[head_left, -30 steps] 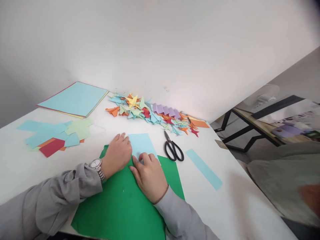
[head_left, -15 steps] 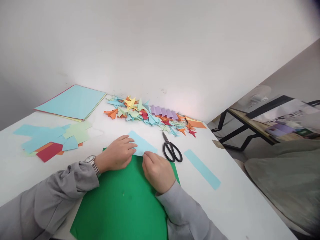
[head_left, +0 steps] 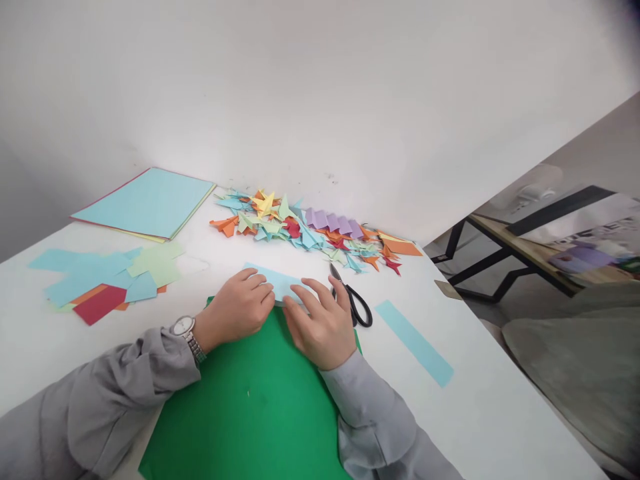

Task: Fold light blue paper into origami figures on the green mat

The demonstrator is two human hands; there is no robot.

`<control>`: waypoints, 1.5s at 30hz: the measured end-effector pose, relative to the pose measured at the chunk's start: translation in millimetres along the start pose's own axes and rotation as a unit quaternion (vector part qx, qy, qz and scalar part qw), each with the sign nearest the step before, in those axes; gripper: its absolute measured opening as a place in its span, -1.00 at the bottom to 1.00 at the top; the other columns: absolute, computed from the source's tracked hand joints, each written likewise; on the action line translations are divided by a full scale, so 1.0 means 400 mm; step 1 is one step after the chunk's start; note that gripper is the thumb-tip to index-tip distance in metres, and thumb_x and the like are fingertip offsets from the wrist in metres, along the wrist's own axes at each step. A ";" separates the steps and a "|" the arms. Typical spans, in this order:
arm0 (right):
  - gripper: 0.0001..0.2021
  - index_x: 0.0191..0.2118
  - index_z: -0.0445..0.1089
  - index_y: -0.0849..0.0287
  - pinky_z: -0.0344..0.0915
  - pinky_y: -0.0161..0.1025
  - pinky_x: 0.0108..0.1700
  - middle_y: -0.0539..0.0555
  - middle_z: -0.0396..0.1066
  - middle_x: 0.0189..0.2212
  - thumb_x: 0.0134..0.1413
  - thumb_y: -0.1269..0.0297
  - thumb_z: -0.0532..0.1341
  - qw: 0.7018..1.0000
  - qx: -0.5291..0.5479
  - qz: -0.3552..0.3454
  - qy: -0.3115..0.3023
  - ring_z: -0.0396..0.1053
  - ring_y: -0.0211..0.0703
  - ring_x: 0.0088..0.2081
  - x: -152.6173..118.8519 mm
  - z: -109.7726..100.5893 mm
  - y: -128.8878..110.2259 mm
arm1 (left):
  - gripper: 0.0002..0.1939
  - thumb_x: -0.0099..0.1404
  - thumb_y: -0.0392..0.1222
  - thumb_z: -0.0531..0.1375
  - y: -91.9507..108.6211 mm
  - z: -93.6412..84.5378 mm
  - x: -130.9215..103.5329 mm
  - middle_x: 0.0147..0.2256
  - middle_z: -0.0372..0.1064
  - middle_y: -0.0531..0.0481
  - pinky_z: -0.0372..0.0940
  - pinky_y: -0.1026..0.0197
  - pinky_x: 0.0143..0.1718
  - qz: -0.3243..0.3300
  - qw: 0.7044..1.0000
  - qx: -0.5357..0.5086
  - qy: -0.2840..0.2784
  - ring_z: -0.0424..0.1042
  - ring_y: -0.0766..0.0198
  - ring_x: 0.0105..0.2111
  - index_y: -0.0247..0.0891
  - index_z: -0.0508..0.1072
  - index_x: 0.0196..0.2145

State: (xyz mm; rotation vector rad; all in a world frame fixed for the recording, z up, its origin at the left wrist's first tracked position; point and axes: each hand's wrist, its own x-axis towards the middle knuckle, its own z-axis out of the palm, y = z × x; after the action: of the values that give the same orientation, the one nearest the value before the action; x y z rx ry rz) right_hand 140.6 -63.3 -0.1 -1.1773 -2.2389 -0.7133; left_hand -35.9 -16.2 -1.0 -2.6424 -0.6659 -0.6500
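Observation:
A light-blue piece of paper (head_left: 281, 283) lies at the far edge of a green sheet (head_left: 250, 400), its near edge between my hands. My left hand (head_left: 243, 303), with a watch at the wrist, is closed on the paper's left part, fingers curled. My right hand (head_left: 320, 320) has its thumb and forefinger at the paper's near edge, while its other fingers spread over the right part. Black-handled scissors (head_left: 361, 307) lie just beyond my right hand, partly hidden by it. The paper's right end is hidden too.
Folded paper shapes (head_left: 270, 227) in several colours lie along the wall. Loose paper pieces (head_left: 100, 300) are at left, below a stack of coloured sheets (head_left: 145, 203). A light-blue strip (head_left: 415, 343) rests on the white table (head_left: 480, 413) at right.
My right hand has changed from a closed pinch to spread fingers over the paper. The paper's near edge has shifted slightly toward me, and my left fingers have curled more.

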 end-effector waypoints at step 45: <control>-0.83 -0.34 0.41 0.14 0.12 -0.15 -0.09 0.00 0.52 -0.38 0.02 0.53 0.14 0.996 -0.014 0.037 0.083 0.38 -0.18 -0.28 -0.026 0.016 0.068 | -0.83 0.25 -0.30 0.03 -0.067 -0.031 0.001 -0.28 0.47 -0.03 0.29 0.09 -0.23 0.056 0.993 0.081 0.067 0.41 0.20 -0.26 -0.29 0.42 -0.34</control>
State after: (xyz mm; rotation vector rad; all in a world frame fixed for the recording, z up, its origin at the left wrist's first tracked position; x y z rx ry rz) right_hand 167.7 -51.8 -5.9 -1.1634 -2.0438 -0.7858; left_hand -53.8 1.2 15.1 -2.4429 -0.5048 -0.7025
